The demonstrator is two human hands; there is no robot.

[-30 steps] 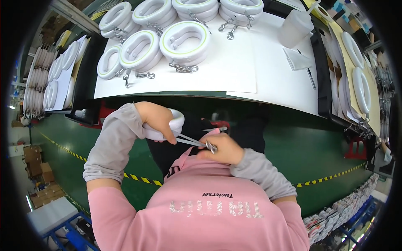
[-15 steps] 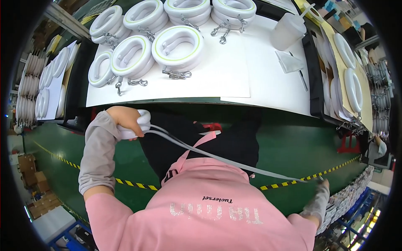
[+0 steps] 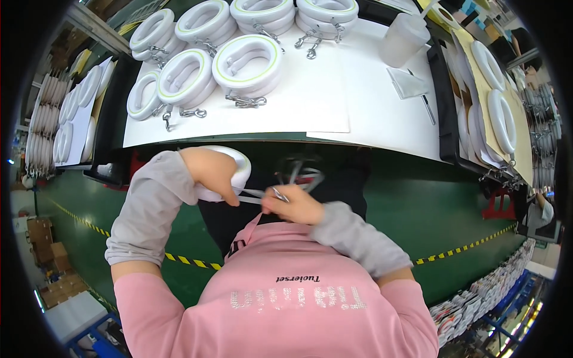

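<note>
My left hand (image 3: 212, 171) is wrapped round a white coiled strap (image 3: 241, 173) just below the table's front edge. A narrow length of the strap (image 3: 250, 198) runs from the coil to my right hand (image 3: 295, 204). My right hand is closed on that length, with a bit of metal showing at its fingers. Beyond it, a loose end with a dark, motion-smeared piece (image 3: 298, 164) hangs in the air over my lap; its kind cannot be made out.
White coils with metal snap hooks, such as this coil (image 3: 253, 85), stand on the white-topped table (image 3: 316, 107). At the table's right are a squeeze bottle (image 3: 404, 42), a folded cloth (image 3: 407, 83) and a pen (image 3: 428, 110). Black bins (image 3: 444, 128) flank the table.
My right hand has come in from far right to close beside my left hand, so the stretched strap is now short between them. My left hand and the coil have shifted right.
</note>
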